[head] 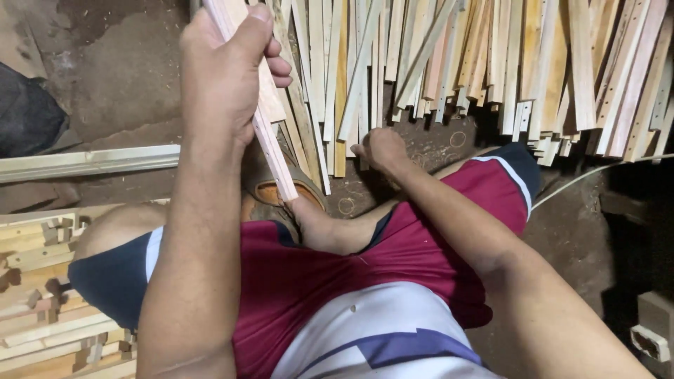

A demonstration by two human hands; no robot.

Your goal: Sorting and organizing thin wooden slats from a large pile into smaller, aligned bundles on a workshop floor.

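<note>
My left hand (223, 70) is raised close to the camera and closed around a thin pale wooden slat (272, 144) with small holes along its edge; the slat slants down to my foot. Farther away, my right hand (379, 149) reaches to the near ends of the wooden slats in the big pile (491, 63) and grips one of them. Its fingers are curled and partly hidden. I sit on the ground with knees apart, in red shorts.
A long pale moulding (84, 163) lies on the dirt floor at left. Stacked notched wooden pieces (42, 295) sit at the lower left. A white cable (597, 174) crosses the right side. A sandal (277, 189) is on my foot.
</note>
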